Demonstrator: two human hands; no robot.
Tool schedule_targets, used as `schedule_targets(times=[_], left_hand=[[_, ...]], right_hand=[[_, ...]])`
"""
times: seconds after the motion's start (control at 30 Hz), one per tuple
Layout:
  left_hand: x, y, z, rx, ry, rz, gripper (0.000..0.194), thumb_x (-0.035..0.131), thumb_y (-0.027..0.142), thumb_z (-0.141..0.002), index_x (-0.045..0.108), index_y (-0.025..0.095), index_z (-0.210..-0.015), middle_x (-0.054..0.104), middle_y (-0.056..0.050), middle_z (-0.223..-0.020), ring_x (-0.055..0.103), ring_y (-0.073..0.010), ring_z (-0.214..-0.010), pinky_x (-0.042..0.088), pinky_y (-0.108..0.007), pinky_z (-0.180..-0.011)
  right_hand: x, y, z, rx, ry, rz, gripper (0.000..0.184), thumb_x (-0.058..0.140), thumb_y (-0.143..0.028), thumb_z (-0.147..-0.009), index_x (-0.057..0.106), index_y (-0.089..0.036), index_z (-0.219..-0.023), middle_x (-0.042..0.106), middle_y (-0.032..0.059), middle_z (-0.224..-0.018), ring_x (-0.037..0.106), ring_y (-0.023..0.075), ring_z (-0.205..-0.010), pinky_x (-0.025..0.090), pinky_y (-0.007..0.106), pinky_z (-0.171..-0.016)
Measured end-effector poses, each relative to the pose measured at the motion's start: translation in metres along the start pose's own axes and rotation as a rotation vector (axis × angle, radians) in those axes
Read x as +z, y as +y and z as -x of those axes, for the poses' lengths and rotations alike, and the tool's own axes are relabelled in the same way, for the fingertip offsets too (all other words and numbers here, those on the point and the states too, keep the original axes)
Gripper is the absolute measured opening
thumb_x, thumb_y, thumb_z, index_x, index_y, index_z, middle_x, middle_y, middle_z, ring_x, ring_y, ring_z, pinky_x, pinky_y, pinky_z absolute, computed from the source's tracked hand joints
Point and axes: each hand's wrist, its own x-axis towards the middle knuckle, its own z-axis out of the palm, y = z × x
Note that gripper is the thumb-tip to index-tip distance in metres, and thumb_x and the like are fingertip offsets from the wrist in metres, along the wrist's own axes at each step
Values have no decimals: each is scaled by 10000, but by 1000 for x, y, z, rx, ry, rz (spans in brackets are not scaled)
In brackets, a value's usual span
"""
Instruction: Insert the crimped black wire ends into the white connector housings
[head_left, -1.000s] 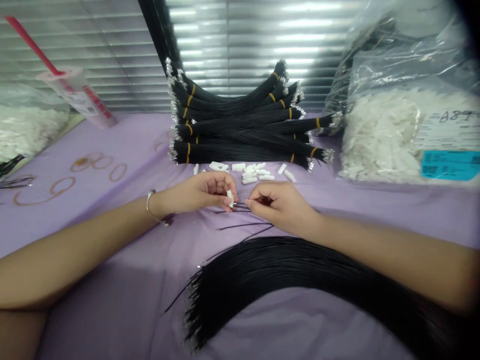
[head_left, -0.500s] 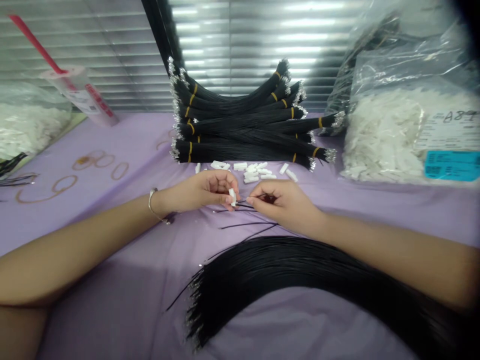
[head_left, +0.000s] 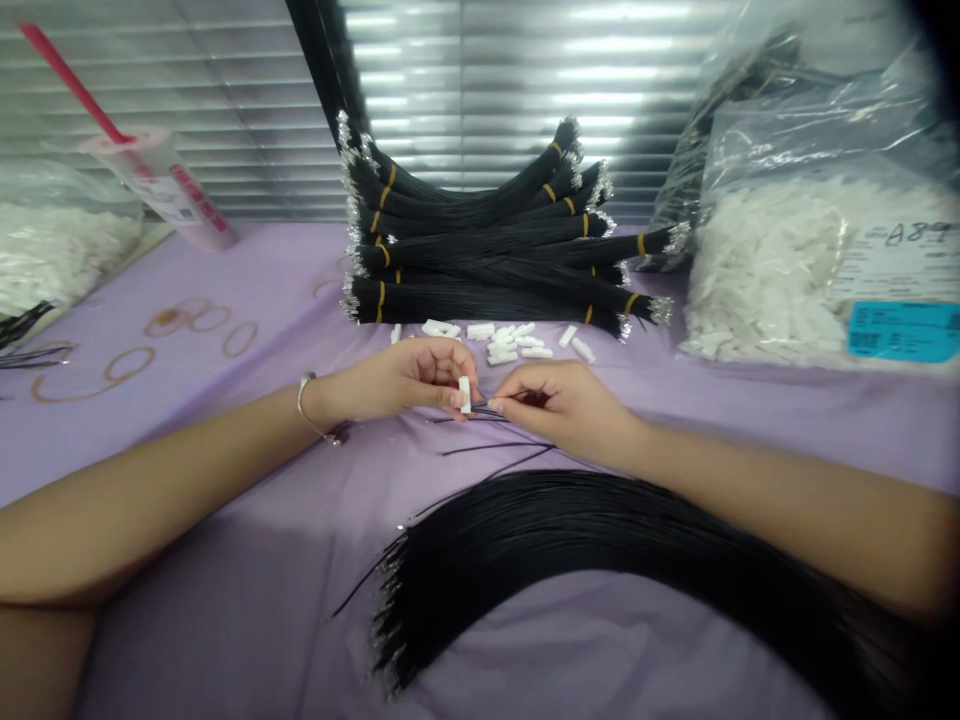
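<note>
Left hand (head_left: 409, 375) pinches a connector (head_left: 465, 394), its long axis crosswise to the wires (head_left: 481, 406). Right hand (head_left: 566, 405) pinches these, just right of it

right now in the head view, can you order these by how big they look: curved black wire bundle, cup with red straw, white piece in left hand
1. Curved black wire bundle
2. Cup
3. White piece in the left hand
</note>
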Motion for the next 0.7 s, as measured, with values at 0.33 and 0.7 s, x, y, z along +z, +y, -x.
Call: schedule_targets(times=[0.33,0.7], left_hand=[[2,1,0,-10,7,-11,152,660,97,-718,542,113,-813,656,-12,-755,625,-70,-644,524,-188,-641],[-1,-12,-3,39,37,-9,292,743,172,-650,527,97,-832,654,-45,-772,638,-106,-686,535,-229,-653]], right_hand=[[2,2,-2,18,-59,-10,163,590,-259,-797,690,-139,-751,646,11,-667,535,87,-583,410,215,-547],[8,11,-4,28,-28,-96,200,620,-315,-754,713,-139,-773,697,45,-716,582,127,-601,426,241,-550]])
